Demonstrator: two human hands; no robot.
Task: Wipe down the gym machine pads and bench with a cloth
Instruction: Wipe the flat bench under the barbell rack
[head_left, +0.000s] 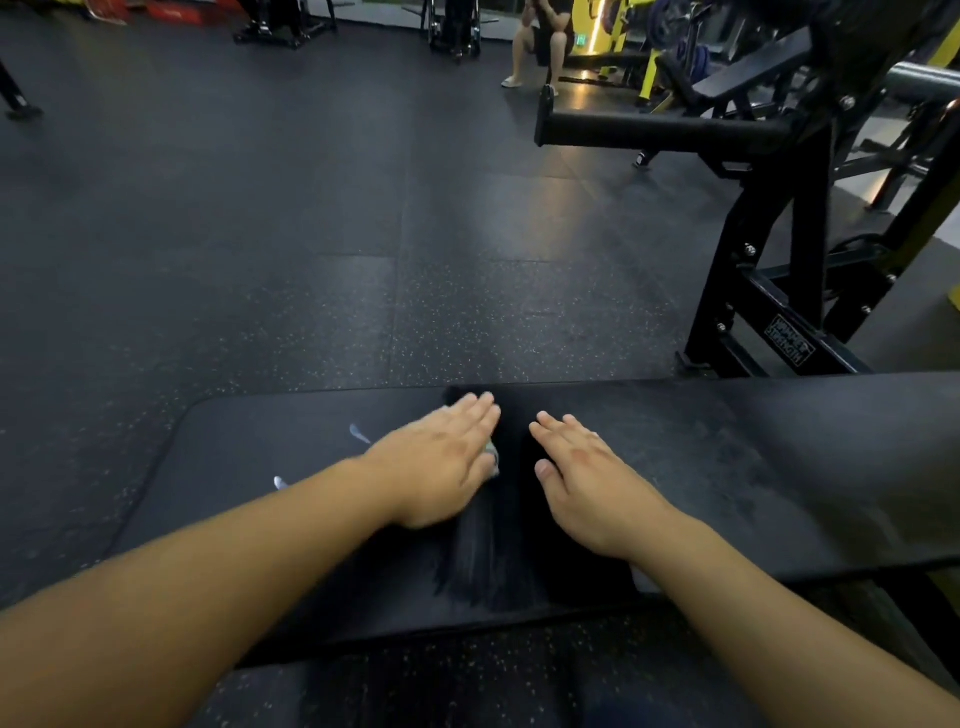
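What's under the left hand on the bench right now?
The left hand lies flat on the bench, fingers straight. A small pale bit of cloth peeks out at its thumb side; the rest is covered by the palm. The right hand rests beside it.

Two bare forearms reach forward from the bottom corners, converging toward the middle. The left hand (441, 462) lies palm down with fingers (478, 410) straight and close together, slightly blurred. The right hand (592, 478) lies palm down just beside it, not touching, fingers straight and slightly spread, thumb angled inward. Both wrists are nearly straight.
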